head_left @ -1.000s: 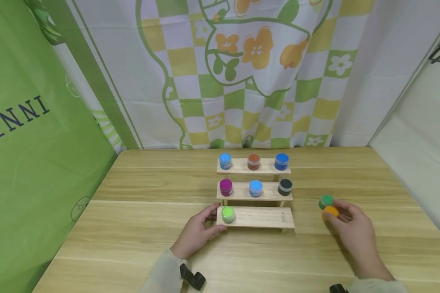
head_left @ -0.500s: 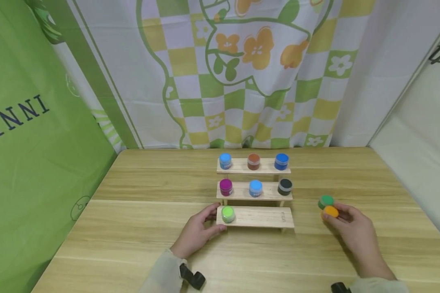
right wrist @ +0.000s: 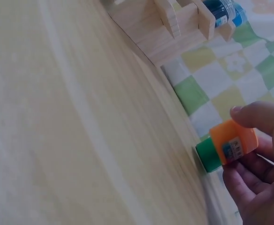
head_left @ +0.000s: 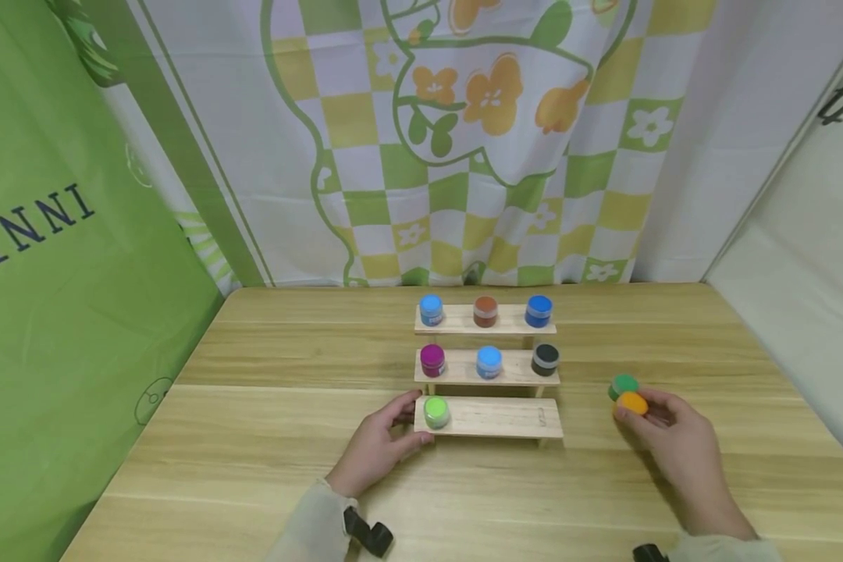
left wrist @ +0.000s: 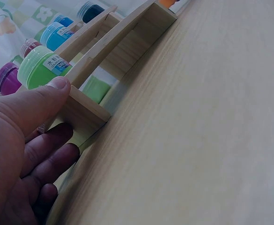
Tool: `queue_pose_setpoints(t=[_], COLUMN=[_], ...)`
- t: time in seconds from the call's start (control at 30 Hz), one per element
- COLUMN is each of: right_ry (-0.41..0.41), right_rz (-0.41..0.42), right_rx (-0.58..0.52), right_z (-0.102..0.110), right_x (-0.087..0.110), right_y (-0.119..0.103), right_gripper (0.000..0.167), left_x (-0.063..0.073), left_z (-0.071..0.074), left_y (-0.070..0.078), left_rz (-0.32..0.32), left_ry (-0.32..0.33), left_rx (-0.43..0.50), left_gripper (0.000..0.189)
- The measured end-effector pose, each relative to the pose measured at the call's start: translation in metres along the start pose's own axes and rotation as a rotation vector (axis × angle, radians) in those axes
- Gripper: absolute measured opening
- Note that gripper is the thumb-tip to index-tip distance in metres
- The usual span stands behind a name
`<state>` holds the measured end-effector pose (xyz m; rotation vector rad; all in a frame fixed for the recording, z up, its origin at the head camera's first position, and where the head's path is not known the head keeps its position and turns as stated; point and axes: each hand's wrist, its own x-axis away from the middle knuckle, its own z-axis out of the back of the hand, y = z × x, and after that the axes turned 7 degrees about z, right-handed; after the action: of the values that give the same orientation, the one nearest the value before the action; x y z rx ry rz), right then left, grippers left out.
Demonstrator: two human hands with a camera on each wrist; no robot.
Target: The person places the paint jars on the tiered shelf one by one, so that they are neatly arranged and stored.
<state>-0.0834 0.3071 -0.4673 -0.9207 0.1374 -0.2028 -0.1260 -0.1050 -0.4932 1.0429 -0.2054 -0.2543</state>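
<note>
My left hand [head_left: 378, 446] grips the left end of a three-step wooden rack [head_left: 499, 417]. In the left wrist view its thumb [left wrist: 57, 91] lies at the top corner, with the other fingers beside the end panel. A light green paint jar [head_left: 436, 412] stands on the lowest step, close to that thumb. Right of the rack, my right hand [head_left: 677, 437] holds an orange paint jar [right wrist: 233, 140] between thumb and fingers, tilted in the right wrist view. Just behind it, a green paint jar [head_left: 623, 386] stands on the table, partly hidden by the orange one.
The middle step bears purple [head_left: 432, 361], light blue [head_left: 489, 361] and black [head_left: 545, 359] jars. On the top step are light blue [head_left: 432, 310], brown [head_left: 485, 311] and dark blue [head_left: 538, 311] jars. A patterned curtain [head_left: 365, 211] hangs behind the wooden table [head_left: 288, 343].
The orange jar in my right hand has shifted very slightly away from me, toward the green jar. My left hand and the rack have stayed in place.
</note>
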Motion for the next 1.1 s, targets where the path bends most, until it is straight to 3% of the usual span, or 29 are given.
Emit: queue_pose_setpoints(t=[0.4, 1.1], right_ry=[0.014, -0.032], right_rz=[0.046, 0.24], right_rx=[-0.14, -0.132], right_z=[-0.006, -0.038], right_x=[0.008, 0.016], right_y=[-0.023, -0.055], right_gripper=[0.068, 0.05], left_x=[0.0, 0.0], left_z=[0.001, 0.0], left_y=[0.0, -0.001], left_rz=[0.008, 0.001], left_ry=[0.005, -0.001], left_rx=[0.005, 0.012], left_gripper=[0.073, 0.073])
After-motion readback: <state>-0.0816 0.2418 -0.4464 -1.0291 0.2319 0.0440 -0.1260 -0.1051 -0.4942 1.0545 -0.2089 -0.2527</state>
